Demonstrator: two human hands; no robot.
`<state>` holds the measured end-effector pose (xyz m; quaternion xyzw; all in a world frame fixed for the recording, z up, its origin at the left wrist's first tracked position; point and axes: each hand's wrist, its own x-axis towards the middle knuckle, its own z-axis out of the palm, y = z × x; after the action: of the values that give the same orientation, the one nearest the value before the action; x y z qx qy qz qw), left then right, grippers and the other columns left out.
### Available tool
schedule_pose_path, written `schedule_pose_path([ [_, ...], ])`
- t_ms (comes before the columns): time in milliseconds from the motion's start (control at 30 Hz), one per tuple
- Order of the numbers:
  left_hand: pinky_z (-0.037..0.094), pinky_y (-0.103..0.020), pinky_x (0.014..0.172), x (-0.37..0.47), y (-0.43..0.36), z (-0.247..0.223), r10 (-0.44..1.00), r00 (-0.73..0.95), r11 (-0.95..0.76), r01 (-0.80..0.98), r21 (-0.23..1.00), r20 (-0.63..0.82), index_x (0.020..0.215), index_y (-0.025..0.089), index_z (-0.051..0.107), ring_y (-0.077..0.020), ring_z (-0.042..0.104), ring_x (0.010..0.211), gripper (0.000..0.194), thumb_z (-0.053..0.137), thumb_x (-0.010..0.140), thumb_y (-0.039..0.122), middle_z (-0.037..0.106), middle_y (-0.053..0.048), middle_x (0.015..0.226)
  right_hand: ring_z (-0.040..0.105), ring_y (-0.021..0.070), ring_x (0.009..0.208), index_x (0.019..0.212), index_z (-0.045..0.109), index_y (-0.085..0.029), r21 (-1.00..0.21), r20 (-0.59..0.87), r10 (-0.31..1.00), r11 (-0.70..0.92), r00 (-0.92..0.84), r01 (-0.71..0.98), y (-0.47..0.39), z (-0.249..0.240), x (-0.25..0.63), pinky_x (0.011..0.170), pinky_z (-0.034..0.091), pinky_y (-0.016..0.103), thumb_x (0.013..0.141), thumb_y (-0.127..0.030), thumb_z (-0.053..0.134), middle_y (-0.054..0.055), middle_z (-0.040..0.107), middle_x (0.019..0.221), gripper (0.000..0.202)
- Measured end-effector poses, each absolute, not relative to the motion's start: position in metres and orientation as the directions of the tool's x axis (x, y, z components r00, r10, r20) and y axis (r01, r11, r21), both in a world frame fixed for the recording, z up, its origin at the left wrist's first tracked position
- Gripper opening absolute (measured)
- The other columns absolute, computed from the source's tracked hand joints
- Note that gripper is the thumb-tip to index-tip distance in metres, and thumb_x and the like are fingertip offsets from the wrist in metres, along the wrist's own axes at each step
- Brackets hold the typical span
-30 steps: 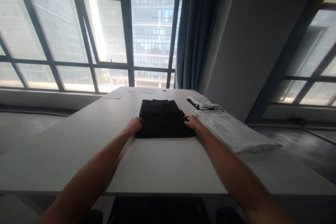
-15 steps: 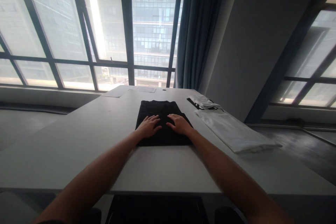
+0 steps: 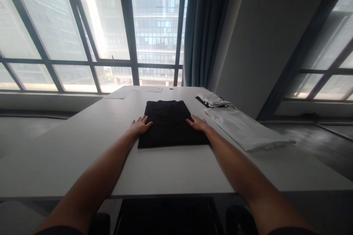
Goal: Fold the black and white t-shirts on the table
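Observation:
A folded black cloth (image 3: 169, 126) lies flat on the white table (image 3: 171, 172), with slight wrinkles near its far end. At its left edge rests my left hand (image 3: 139, 125), fingers spread, the thumb reaching onto the cloth. My right hand (image 3: 198, 123) lies at the right edge, fingers apart, partly over the fabric. Neither hand holds anything.
Right of the black cloth lies a folded white cloth (image 3: 248, 130). Beyond it is a smaller white and black bundle (image 3: 215, 100). Papers (image 3: 116, 94) lie at the far left of the table. A black chair (image 3: 167, 216) stands at the near edge.
My hands have moved apart, from the middle of the black cloth out to its left and right edges. The camera view has shifted slightly.

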<state>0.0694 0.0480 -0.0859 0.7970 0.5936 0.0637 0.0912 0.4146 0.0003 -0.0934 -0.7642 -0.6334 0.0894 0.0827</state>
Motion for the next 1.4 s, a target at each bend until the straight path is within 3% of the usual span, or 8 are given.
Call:
schedule_pose_path([
  [133, 0.013, -0.056, 0.117, 0.065, 0.044, -0.08, 0.965, 0.255, -0.262, 0.941, 0.213, 0.06, 0.155, 0.015, 0.023, -0.0302, 0.012, 0.148, 0.075, 0.024, 0.095, 0.06, 0.014, -0.01, 0.161, 0.017, 0.0239, 0.148, 0.154, 0.023, -0.017, -0.248, 0.013, 0.982, -0.181, 0.19, 0.952, -0.007, -0.088, 0.412, 0.118, 0.011, 0.051, 0.098, -0.06, 0.021, 0.011, 0.018, 0.161, 0.072],
  [300, 0.012, -0.051, 0.118, 0.082, 0.017, -0.078, 0.879, 0.398, -0.452, 0.871, 0.193, 0.262, 0.152, 0.017, 0.032, -0.0262, 0.011, 0.149, 0.062, 0.021, 0.1, 0.049, 0.018, -0.007, 0.161, 0.017, 0.0222, 0.148, 0.152, 0.029, -0.017, -0.207, 0.189, 0.981, -0.014, 0.054, 0.978, -0.016, -0.083, 0.397, 0.119, 0.009, 0.049, 0.1, -0.054, 0.023, 0.01, 0.022, 0.16, 0.065],
  [567, 0.009, -0.049, 0.119, 0.094, 0.004, -0.088, 0.775, 0.63, -0.616, 0.739, 0.273, 0.044, 0.152, 0.023, 0.031, -0.0241, 0.012, 0.149, 0.061, 0.027, 0.098, 0.052, 0.017, -0.005, 0.161, 0.016, 0.0204, 0.148, 0.151, 0.034, -0.019, -0.315, 0.056, 0.998, 0.044, -0.027, 0.948, -0.011, -0.098, 0.397, 0.12, 0.014, 0.043, 0.099, -0.051, 0.03, 0.006, 0.022, 0.16, 0.061],
  [733, 0.017, -0.039, 0.12, 0.048, 0.029, -0.073, 0.74, 0.673, -0.613, 0.68, 0.402, -0.011, 0.143, 0.024, 0.048, -0.0226, 0.023, 0.146, 0.057, 0.045, 0.086, 0.029, 0.03, -0.004, 0.157, 0.042, 0.0207, 0.137, 0.139, 0.053, -0.018, -0.41, 0.181, 0.983, 0.088, -0.014, 0.908, -0.01, -0.097, 0.438, 0.115, 0.029, 0.034, 0.091, -0.026, 0.048, 0.008, 0.049, 0.146, 0.049],
  [867, 0.03, -0.042, 0.115, 0.013, 0.038, -0.064, 0.739, 0.664, -0.54, 0.683, 0.492, -0.111, 0.136, 0.033, 0.056, -0.0295, 0.029, 0.144, 0.062, 0.06, 0.074, 0.027, 0.029, 0.0, 0.158, 0.055, 0.0274, 0.125, 0.133, 0.059, -0.019, -0.509, 0.129, 0.991, 0.09, -0.027, 0.856, -0.02, -0.092, 0.467, 0.108, 0.039, 0.036, 0.074, -0.026, 0.07, 0.009, 0.06, 0.134, 0.061],
  [1167, 0.026, -0.046, 0.116, 0.015, 0.027, -0.06, 0.676, 0.728, -0.61, 0.637, 0.472, -0.11, 0.135, 0.036, 0.055, -0.0317, 0.015, 0.148, 0.072, 0.075, 0.066, 0.03, 0.017, 0.0, 0.162, 0.041, 0.0272, 0.137, 0.138, 0.055, -0.023, -0.516, -0.009, 0.97, 0.205, -0.245, 0.831, -0.044, -0.061, 0.463, 0.116, 0.029, 0.036, 0.059, -0.014, 0.076, 0.007, 0.045, 0.149, 0.083],
  [1300, 0.012, -0.054, 0.118, 0.027, 0.018, -0.06, 0.695, 0.719, -0.647, 0.626, 0.434, 0.0, 0.126, 0.035, 0.063, -0.0314, 0.025, 0.145, 0.059, 0.069, 0.068, 0.024, 0.034, 0.0, 0.156, 0.036, 0.0283, 0.14, 0.124, 0.067, -0.026, -0.456, -0.013, 0.982, 0.16, -0.187, 0.875, -0.049, -0.057, 0.454, 0.116, 0.029, 0.037, 0.063, -0.014, 0.074, 0.005, 0.035, 0.155, 0.063],
  [1400, 0.028, -0.05, 0.115, 0.038, 0.017, -0.065, 0.688, 0.71, -0.674, 0.551, 0.492, 0.148, 0.114, 0.029, 0.071, -0.0305, 0.047, 0.132, 0.043, 0.06, 0.072, 0.025, 0.06, -0.003, 0.135, 0.043, 0.0264, 0.136, 0.107, 0.075, -0.023, -0.457, 0.106, 0.974, 0.226, -0.2, 0.86, -0.049, -0.059, 0.442, 0.114, 0.031, 0.037, 0.072, -0.018, 0.069, 0.006, 0.043, 0.15, 0.036],
])
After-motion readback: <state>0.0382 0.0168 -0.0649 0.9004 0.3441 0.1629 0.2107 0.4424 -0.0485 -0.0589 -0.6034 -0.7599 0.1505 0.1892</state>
